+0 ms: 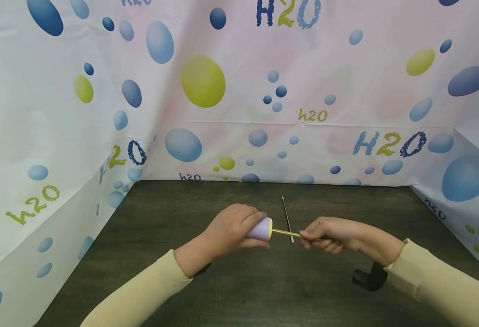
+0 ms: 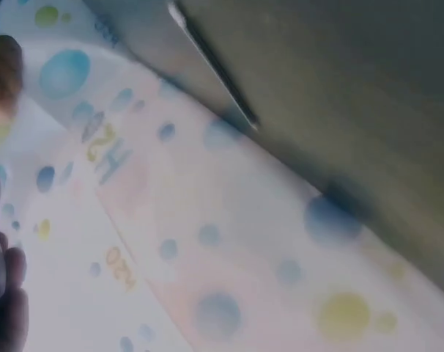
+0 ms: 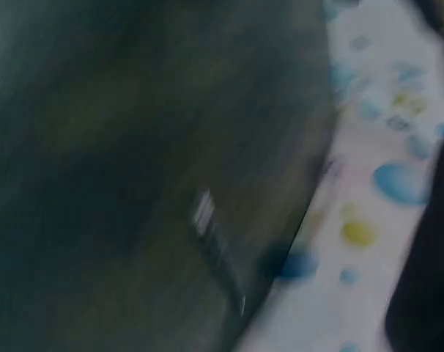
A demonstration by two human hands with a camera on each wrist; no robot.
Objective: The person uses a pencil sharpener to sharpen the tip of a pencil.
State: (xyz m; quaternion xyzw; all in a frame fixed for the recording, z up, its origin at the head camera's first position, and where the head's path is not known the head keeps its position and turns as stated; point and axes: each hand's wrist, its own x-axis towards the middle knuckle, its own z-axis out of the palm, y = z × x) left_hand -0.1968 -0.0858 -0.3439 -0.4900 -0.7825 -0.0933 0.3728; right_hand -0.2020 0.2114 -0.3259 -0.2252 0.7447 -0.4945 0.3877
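In the head view my left hand [image 1: 232, 230] grips a lilac, rounded pencil sharpener [image 1: 259, 230] with a yellow rim, tilted sideways above the table. A thin yellow pencil [image 1: 284, 233] runs from the sharpener's rim to my right hand [image 1: 334, 234], which pinches it between thumb and fingers. The pencil's far end is hidden at the sharpener. Beneath it, a dark pencil [image 1: 286, 215] with a pale end lies on the table. That dark pencil [image 2: 216, 67] also shows in the left wrist view, and blurred [image 3: 220, 253] in the right wrist view.
A dark wood-grain table [image 1: 288, 290] spreads under both hands. White sheeting [image 1: 239, 109] with blue and green spots and "H2O" lettering rises behind it and at both sides. A black strap piece [image 1: 370, 278] hangs by the right wrist.
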